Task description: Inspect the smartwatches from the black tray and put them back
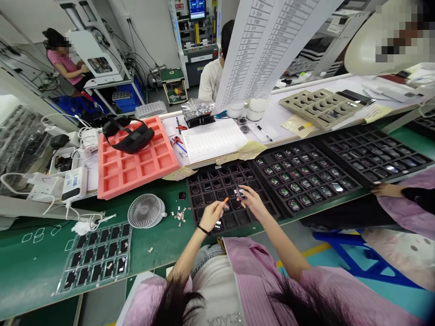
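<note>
Sleeves: pink striped sleeves (340,299) and loose hair (176,305) lie nearest the lens, below both forearms.

Mat: a green mat (37,267) carries a flat tray (97,258) of dark parts, a fan (146,210) and paper scraps (179,216).

Left hand: the left hand (211,216), wearing a black wristband (203,230), is nearly closed, its fingers around an orange-tipped stick (225,200).

Right hand: the right hand (253,203) is pinched almost closed at a small glossy part (241,194). Whether it grips the part cannot be told.

Work tray: a black work tray (217,192) lies under both hands, with the part over its cells.

Adjacent trays: two loaded trays (302,181) extend rightward.

Co-worker: a co-worker's hand (384,190) rests at the far right tray edge.

Hazards: a weak pinch may drop the part into the wrong cell. A stick slip may scratch glossy surfaces. Sleeve contact may disturb loaded cells. A bump from the co-worker's hand may shift the trays.
</note>
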Demonstrator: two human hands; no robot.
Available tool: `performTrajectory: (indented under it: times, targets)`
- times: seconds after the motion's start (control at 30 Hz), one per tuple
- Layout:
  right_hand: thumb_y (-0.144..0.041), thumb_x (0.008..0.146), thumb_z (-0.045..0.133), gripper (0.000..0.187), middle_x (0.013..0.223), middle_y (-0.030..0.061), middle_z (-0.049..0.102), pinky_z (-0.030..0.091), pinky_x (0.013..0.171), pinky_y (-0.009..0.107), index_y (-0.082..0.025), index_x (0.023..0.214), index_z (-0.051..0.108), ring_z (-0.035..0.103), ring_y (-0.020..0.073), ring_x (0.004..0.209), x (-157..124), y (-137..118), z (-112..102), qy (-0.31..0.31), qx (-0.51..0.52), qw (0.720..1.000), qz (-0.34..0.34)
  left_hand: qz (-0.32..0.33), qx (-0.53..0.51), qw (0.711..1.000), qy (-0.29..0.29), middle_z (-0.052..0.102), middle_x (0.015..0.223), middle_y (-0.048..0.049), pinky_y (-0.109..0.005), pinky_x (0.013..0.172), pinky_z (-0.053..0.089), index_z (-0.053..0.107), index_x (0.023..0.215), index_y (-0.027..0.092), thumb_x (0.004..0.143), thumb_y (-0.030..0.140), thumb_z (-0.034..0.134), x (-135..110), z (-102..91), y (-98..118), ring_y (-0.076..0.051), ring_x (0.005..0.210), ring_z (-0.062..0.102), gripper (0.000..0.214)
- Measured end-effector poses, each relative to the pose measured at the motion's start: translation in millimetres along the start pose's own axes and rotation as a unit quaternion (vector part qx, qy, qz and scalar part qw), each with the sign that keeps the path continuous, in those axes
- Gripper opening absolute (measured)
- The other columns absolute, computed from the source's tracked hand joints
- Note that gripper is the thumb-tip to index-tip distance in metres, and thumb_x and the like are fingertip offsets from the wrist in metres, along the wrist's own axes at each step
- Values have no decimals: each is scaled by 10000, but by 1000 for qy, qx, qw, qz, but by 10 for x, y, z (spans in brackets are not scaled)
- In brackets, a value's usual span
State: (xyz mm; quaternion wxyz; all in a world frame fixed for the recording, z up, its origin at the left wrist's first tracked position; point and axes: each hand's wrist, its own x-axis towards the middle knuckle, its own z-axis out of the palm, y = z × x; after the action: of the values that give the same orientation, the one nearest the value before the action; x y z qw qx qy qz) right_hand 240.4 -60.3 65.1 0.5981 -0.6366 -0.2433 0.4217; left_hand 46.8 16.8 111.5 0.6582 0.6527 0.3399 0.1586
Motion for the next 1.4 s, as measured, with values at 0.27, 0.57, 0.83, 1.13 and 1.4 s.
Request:
performTrajectory:
  times: [0.27, 0.57, 0.83, 1.13, 1.4]
  targets:
    - [-416, 685, 769, 318, 579, -85, 547, 311, 324, 179, -219, 747, 526, 379, 39, 328, -339, -713, 642, -70, 288, 954, 44, 36, -16, 999, -1, 364, 454, 73, -200, 439, 222, 582, 684, 140, 835, 614, 447, -62, 160, 387, -56, 415, 293, 515]
    - [-446, 695, 759, 342, 511, -95, 510, 302, 325, 182, -223, 771, 511, 392, 56, 329, -394, -774, 681, -74, 229, 970, 36, 38, -7, 999, 13, 362, 461, 66, -204, 439, 215, 609, 679, 137, 821, 633, 466, -110, 117, 410, -60, 427, 288, 536]
    - [-431, 719, 743, 356, 510, -94, 477, 267, 329, 172, -223, 712, 455, 321, 35, 324, -436, -819, 713, -93, 269, 958, 44, 54, -9, 998, 20, 390, 499, 50, -216, 477, 241, 646, 684, 129, 835, 606, 469, -158, 135, 418, -71, 470, 310, 530]
    - [-436, 746, 721, 314, 473, -106, 457, 200, 324, 162, -221, 764, 492, 350, 40, 315, -450, -798, 685, -62, 196, 979, 18, 42, 14, 999, 8, 368, 469, 54, -214, 464, 222, 658, 681, 122, 814, 635, 480, -173, 48, 480, -68, 457, 297, 559]
    - [-357, 782, 676, 372, 389, -123, 352, 272, 337, 149, -198, 585, 403, 159, 9, 287, -357, -661, 808, -174, 393, 893, 130, 24, -44, 999, -6, 342, 448, 72, -202, 395, 153, 542, 590, 144, 726, 707, 555, -133, 35, 438, -37, 393, 236, 580]
